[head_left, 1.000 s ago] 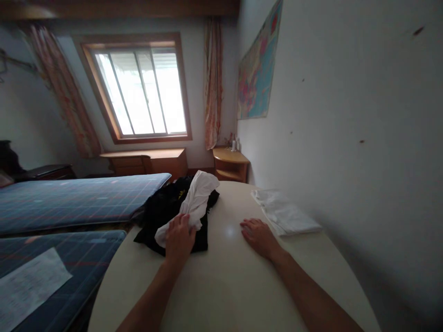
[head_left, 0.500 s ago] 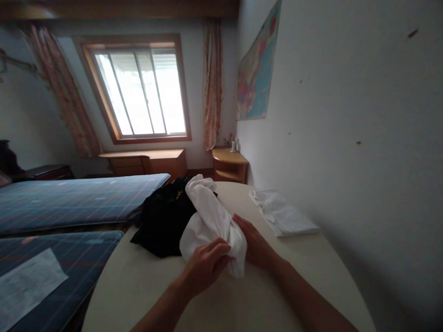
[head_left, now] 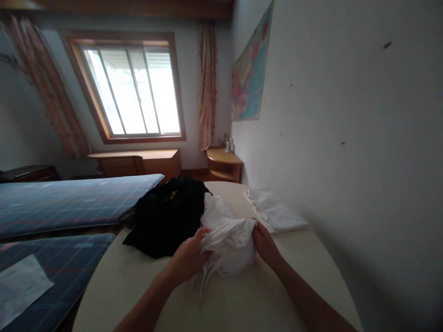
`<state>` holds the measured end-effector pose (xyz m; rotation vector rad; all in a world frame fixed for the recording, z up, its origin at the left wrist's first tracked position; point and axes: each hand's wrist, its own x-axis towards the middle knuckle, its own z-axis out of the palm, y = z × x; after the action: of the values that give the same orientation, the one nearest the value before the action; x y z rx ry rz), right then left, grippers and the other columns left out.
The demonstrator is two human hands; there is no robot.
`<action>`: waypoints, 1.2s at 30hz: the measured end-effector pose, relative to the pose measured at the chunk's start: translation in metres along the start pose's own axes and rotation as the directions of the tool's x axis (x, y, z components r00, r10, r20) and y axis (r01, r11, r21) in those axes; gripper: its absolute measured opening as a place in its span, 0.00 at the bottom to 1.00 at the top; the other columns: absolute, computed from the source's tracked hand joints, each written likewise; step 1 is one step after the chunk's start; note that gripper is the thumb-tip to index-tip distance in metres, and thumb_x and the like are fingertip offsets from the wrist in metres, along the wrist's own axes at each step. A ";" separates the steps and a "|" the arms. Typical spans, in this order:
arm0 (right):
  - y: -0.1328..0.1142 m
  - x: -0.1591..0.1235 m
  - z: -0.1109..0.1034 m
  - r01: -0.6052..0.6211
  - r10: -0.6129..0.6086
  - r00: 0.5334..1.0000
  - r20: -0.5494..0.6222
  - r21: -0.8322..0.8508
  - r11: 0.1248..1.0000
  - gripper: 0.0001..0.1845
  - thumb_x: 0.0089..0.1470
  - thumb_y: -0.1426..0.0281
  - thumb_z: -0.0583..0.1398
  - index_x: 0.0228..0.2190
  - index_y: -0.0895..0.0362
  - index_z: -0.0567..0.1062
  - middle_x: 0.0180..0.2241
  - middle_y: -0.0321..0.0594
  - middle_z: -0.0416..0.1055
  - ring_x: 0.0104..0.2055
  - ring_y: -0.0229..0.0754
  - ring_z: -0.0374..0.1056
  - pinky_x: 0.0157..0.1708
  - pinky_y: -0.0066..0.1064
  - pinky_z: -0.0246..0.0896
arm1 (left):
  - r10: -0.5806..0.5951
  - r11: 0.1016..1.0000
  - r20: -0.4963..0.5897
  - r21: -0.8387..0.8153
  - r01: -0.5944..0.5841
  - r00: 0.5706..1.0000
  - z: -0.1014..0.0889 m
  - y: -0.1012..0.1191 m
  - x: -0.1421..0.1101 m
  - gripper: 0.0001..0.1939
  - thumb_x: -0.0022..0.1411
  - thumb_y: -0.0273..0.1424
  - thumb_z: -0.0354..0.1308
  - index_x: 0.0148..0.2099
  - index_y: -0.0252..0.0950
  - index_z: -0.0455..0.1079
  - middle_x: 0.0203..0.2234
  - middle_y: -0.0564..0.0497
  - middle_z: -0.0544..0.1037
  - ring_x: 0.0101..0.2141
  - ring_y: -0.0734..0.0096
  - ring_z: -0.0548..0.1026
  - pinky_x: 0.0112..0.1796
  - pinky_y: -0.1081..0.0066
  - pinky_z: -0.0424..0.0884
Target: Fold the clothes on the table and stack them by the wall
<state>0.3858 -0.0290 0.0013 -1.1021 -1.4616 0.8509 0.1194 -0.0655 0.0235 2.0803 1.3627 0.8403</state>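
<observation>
A crumpled white garment [head_left: 230, 240], perhaps a shirt, is stretched between my two hands over the pale round table [head_left: 277, 295]. My left hand [head_left: 190, 253] is closed on its left side, where a thin strip of fabric hangs down. At the upper right edge, my right hand [head_left: 266, 243] pinches the cloth. Just left of it lies a black garment [head_left: 166, 221] in a loose heap with a small yellow mark, touching the white one. A folded white cloth [head_left: 277, 211] rests flat on the table's right side.
Two plaid mattresses [head_left: 86, 200] stand left of the table, the nearer one with a paper sheet [head_left: 24, 286] on it. The white wall [head_left: 346, 184] is close on the right. A wooden desk [head_left: 161, 161] and a corner shelf [head_left: 224, 157] are at the back.
My hands have moved apart and the bunched white garment is now spread between them. Its far end has dropped toward the table. The view has shifted slightly right.
</observation>
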 end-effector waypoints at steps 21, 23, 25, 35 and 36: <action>0.032 0.014 -0.018 -0.161 0.147 0.968 -0.205 -0.054 0.986 0.20 0.52 0.52 0.51 0.24 0.54 0.71 0.30 0.41 0.76 0.36 0.47 0.67 0.39 0.35 0.61 | -0.071 0.989 -0.049 -0.136 0.064 0.996 0.014 -0.020 -0.002 0.26 0.58 0.27 0.55 0.59 0.35 0.60 0.47 0.44 0.77 0.41 0.65 0.77 0.43 0.67 0.72; 0.034 0.016 -0.019 -0.135 0.113 0.973 -0.199 -0.099 0.986 0.22 0.52 0.49 0.51 0.23 0.53 0.70 0.27 0.40 0.74 0.35 0.47 0.66 0.38 0.35 0.61 | -0.095 0.991 -0.050 -0.094 0.090 0.994 0.011 -0.021 0.001 0.20 0.60 0.25 0.52 0.55 0.36 0.62 0.42 0.47 0.79 0.38 0.67 0.77 0.41 0.69 0.71; 0.035 0.018 -0.020 -0.116 0.090 0.978 -0.187 -0.136 0.984 0.23 0.51 0.48 0.51 0.22 0.53 0.69 0.26 0.39 0.73 0.34 0.47 0.65 0.37 0.35 0.61 | -0.136 0.991 -0.084 -0.012 0.135 0.987 0.006 -0.019 0.003 0.13 0.62 0.26 0.51 0.49 0.38 0.65 0.38 0.49 0.79 0.38 0.68 0.77 0.40 0.71 0.69; 0.030 0.027 -0.018 -0.085 0.048 0.985 -0.164 -0.230 0.970 0.19 0.51 0.51 0.51 0.22 0.52 0.66 0.23 0.36 0.68 0.30 0.45 0.62 0.32 0.34 0.57 | -0.187 0.914 -0.110 0.344 0.214 0.976 0.002 -0.018 0.006 0.05 0.67 0.32 0.51 0.45 0.42 0.64 0.36 0.51 0.79 0.35 0.65 0.78 0.33 0.73 0.62; 0.030 0.028 -0.017 -0.081 0.045 0.987 -0.155 -0.233 0.969 0.19 0.52 0.51 0.51 0.22 0.53 0.67 0.23 0.36 0.69 0.30 0.45 0.63 0.31 0.34 0.57 | -0.189 0.908 -0.112 0.360 0.217 0.976 0.002 -0.019 0.007 0.04 0.67 0.31 0.51 0.45 0.42 0.64 0.36 0.51 0.79 0.36 0.65 0.78 0.33 0.73 0.61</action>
<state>0.4081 0.0061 -0.0142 -1.3682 -1.4357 0.6321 0.1111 -0.0526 0.0106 2.1407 1.8637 0.6125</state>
